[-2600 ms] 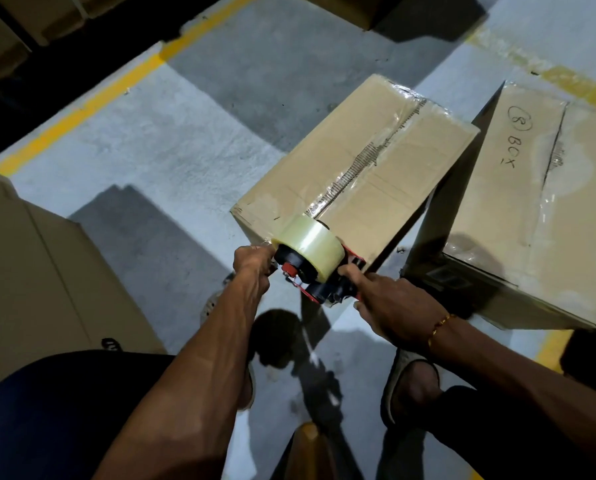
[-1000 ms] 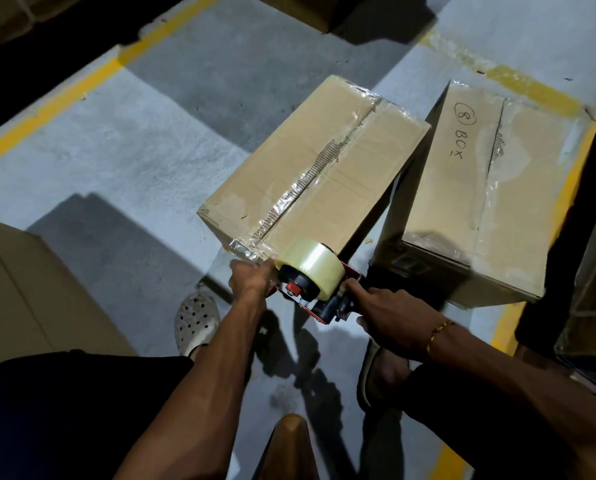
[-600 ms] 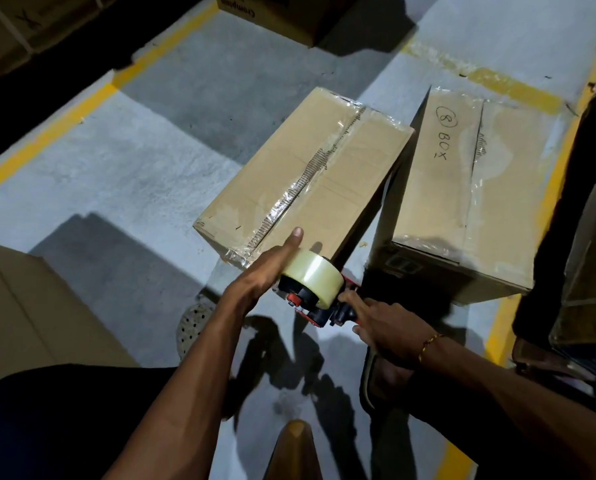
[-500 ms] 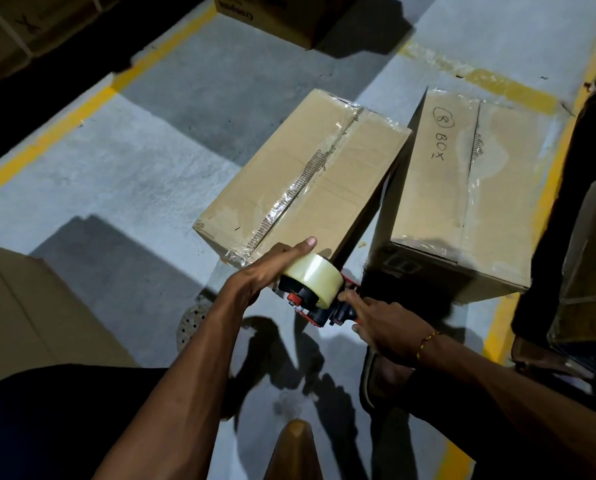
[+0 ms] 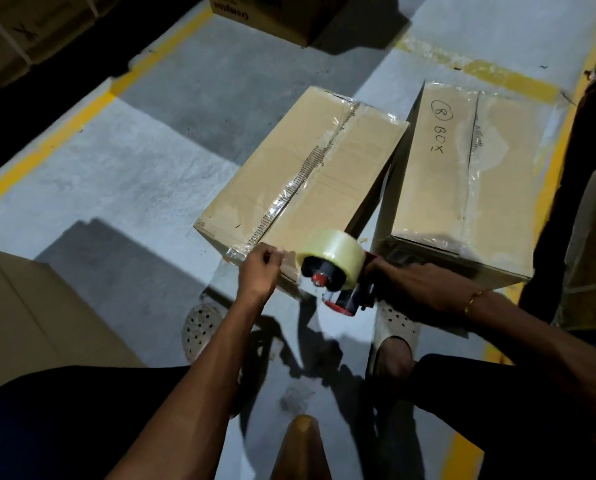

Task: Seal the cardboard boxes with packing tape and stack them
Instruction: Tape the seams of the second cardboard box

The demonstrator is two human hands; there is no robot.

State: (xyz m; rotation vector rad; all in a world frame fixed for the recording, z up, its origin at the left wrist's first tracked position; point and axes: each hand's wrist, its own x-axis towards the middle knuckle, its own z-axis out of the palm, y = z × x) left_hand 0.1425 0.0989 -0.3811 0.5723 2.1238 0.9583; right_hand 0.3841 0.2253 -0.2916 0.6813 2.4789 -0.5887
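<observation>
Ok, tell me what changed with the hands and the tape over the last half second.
The left hand came off the top of the tape roll and now pinches the tape end at the near edge of the box. The right hand still grips the dispenser; both boxes stayed put.

marked box (image 5: 462, 188) right of taped box (image 5: 303, 174)

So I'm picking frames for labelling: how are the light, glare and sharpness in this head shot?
Head view: hard light from one side, deep shadows across the floor; glare on the tape along the near box; the left hand and tape dispenser slightly motion-blurred; wide-angle bending at the edges; the handwriting on the right box stays legible.
</observation>
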